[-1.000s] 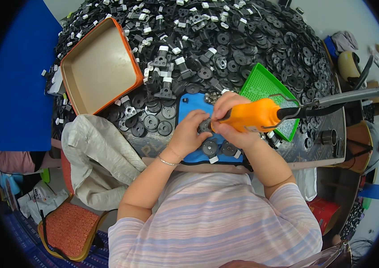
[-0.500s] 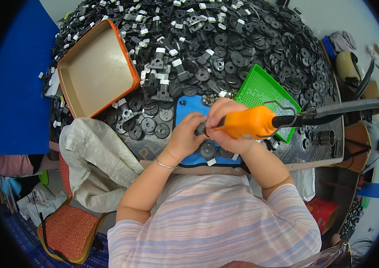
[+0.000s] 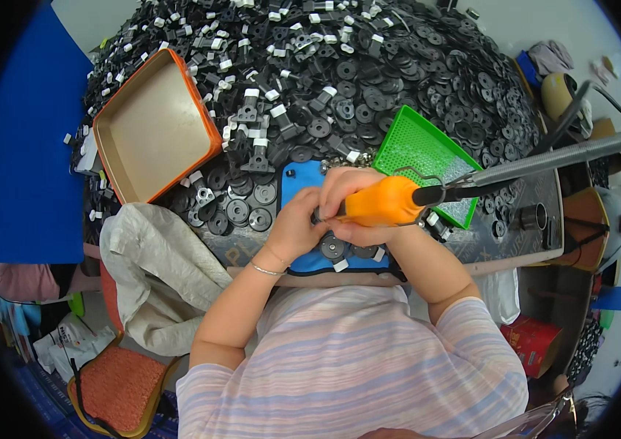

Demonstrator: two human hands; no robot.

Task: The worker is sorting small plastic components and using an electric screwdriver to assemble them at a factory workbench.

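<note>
Right hand point(image 3: 358, 192) gripped orange driver point(image 3: 384, 201); left hand point(image 3: 297, 227) pinched black part on blue mat point(image 3: 299, 179), near table edge; best held steady, tool upright

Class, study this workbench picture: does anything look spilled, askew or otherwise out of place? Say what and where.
Yes. The black discs and brackets lie in a loose heap over most of the table, not sorted. The orange-rimmed tin tray sits tilted against the heap. The right hand holds an orange tool; the left hand rests beside it.
</note>
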